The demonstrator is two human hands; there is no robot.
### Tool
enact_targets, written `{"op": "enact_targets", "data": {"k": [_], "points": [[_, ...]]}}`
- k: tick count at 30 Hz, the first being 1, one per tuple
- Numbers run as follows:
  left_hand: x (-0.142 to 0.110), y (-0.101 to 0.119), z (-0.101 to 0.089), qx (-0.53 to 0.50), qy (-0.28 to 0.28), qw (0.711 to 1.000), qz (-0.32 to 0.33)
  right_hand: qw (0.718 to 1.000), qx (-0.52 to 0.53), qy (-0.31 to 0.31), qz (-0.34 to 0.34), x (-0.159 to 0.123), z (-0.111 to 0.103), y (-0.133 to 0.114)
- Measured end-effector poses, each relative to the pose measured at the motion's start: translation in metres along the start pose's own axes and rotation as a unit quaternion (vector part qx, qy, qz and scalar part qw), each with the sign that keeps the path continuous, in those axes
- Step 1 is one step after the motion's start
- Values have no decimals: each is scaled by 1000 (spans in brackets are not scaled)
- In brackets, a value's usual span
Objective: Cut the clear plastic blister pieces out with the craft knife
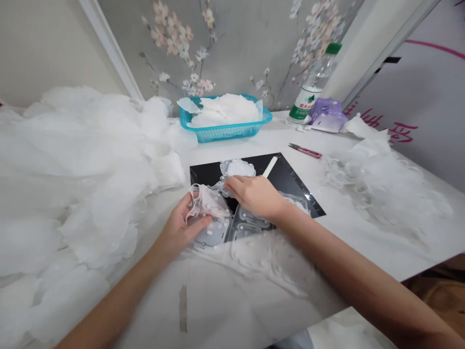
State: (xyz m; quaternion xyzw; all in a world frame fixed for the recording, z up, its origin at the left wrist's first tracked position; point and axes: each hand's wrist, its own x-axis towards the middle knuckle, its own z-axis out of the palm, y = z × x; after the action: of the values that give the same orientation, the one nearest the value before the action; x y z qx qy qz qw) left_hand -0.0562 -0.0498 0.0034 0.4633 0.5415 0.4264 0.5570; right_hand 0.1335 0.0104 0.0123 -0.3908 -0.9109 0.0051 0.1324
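A thin translucent sheet with cut-out rounded shapes (214, 232) lies partly on a black board (290, 186) and hangs toward the near edge of the table. My left hand (183, 220) grips the sheet's left part, thumb on top and fingers underneath, with one flap lifted. Just above and to the right, my right hand (256, 194) pinches a thin clear strip of the same material. Its fingertips are closed and partly hidden. Behind the right hand lies a loose whitish cut piece (240, 168), and beside it a white flat stick (270, 166).
A big heap of white translucent sheets (80, 174) fills the left side. At the back stands a blue basket (225, 133) with white pieces. A water bottle (308, 94), purple packet (329, 114), red-handled thread snips (305, 150) and a pile of clear scraps (388, 179) are on the right.
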Motion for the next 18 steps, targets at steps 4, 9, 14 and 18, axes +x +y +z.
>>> {"op": "enact_targets", "data": {"k": [4,9,14,18], "points": [[1,1,1,-59,21,997,-37,983,171,63,-32,-3,2,4],[2,-2,0,-43,23,998,-34,966,247,12,-72,-4,11,-7],[2,-3,-3,21,8,1000,-10,942,317,-48,-100,0,5,-2],[2,-3,-7,26,-39,999,-9,937,328,-60,-101,0,-1,3]]}}
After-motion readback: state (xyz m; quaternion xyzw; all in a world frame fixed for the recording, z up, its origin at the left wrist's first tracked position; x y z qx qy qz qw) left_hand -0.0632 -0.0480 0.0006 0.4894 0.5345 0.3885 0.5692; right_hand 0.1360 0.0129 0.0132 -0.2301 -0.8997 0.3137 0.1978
